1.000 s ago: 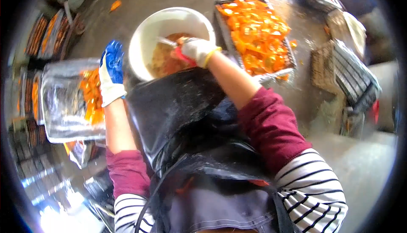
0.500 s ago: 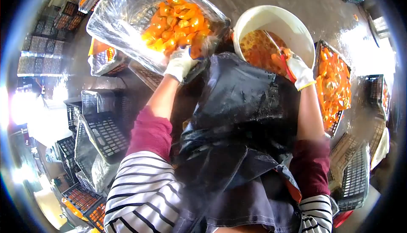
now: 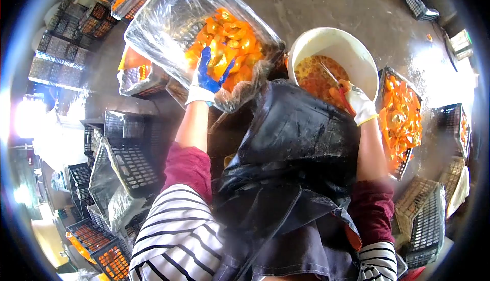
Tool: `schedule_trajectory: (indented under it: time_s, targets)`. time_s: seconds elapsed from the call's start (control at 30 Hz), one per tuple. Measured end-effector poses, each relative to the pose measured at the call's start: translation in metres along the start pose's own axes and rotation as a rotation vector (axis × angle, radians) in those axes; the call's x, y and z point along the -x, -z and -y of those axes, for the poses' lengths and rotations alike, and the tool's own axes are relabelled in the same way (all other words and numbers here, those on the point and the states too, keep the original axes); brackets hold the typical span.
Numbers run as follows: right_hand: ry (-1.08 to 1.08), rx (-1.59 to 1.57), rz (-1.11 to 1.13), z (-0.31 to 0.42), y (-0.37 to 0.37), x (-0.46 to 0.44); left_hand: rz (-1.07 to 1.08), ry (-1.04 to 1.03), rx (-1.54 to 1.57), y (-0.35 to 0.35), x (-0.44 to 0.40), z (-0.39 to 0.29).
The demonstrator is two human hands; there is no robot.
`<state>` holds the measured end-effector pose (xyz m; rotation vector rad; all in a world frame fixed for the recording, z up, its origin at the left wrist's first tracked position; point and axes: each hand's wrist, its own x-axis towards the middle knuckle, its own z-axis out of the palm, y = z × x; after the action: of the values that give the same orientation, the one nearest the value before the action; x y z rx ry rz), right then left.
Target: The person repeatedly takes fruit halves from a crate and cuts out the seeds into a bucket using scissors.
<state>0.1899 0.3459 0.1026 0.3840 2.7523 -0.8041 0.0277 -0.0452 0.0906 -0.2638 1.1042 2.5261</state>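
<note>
My left hand (image 3: pixel 204 79), in a white glove with a blue palm, is open, fingers and thumb spread over glossy orange pieces (image 3: pixel 229 41) that look like cut peppers. The pieces lie at the near end of a crate lined with clear plastic (image 3: pixel 158 30). My right hand (image 3: pixel 360 104), in a white glove with a yellow cuff, is closed around red-handled scissors (image 3: pixel 334 77). Their metal blades point up and left over a white bucket (image 3: pixel 370 61). Inside the bucket is brownish-orange liquid with small bits (image 3: pixel 316 76).
A black crate of flattened orange pieces (image 3: pixel 400 112) stands right of the bucket. Another lined crate (image 3: pixel 145 76) is at left. Stacked black crates (image 3: pixel 132 163) line the left side, and more crates (image 3: pixel 426 225) stand at lower right. A wet black apron (image 3: pixel 301 133) covers my lap.
My left hand has turned over, showing its blue palm, and its fingers have spread. My right hand keeps the scissors over the bucket. The whole view has shifted slightly.
</note>
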Motion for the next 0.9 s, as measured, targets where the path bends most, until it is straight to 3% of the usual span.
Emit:
schedule_trajectory:
  time_s: [0.17,0.2,0.23,0.3,0.4,0.47,0.53,0.63,0.7,0.77,0.87,0.9]
  targets:
    - [0.038,-0.045,-0.106,-0.031,-0.024,-0.017,0.028,0.007,-0.037,-0.052,-0.014,0.027]
    - [-0.053,-0.406,-0.056,-0.034,-0.025,-0.019,0.032,-0.061,-0.09,-0.07,-0.016,0.037]
    - [-0.143,-0.768,-0.012,-0.029,-0.027,-0.019,0.016,-0.143,-0.368,-0.067,-0.039,0.049]
    - [-0.139,-1.091,0.022,-0.023,-0.022,-0.017,-0.041,-0.274,-0.829,-0.106,-0.04,0.06]
    - [0.047,-1.111,0.037,-0.021,-0.014,-0.015,0.056,-0.359,-0.791,-0.135,-0.06,0.089]
    - [0.073,-1.335,0.077,-0.022,-0.012,-0.016,0.04,-0.425,-1.227,-0.166,-0.045,0.082]
    - [0.108,-1.344,0.091,-0.02,-0.01,-0.015,0.194,-0.565,-1.316,-0.162,-0.063,0.088]
    - [0.154,-1.484,0.22,-0.015,-0.001,-0.009,0.302,-0.472,-1.482,-0.168,-0.066,0.088]
    - [0.151,-1.355,0.181,-0.015,-0.008,-0.013,0.321,-0.427,-1.637,-0.176,-0.062,0.087]
    - [0.142,-1.544,0.293,-0.014,-0.01,-0.011,0.384,-0.418,-1.671,-0.189,-0.049,0.085]
    - [0.233,-0.969,0.072,-0.005,-0.007,-0.01,0.47,-0.423,-1.579,-0.2,-0.049,0.094]
    - [0.137,-0.837,-0.004,-0.003,-0.001,-0.002,0.454,-0.359,-1.622,-0.206,-0.051,0.094]
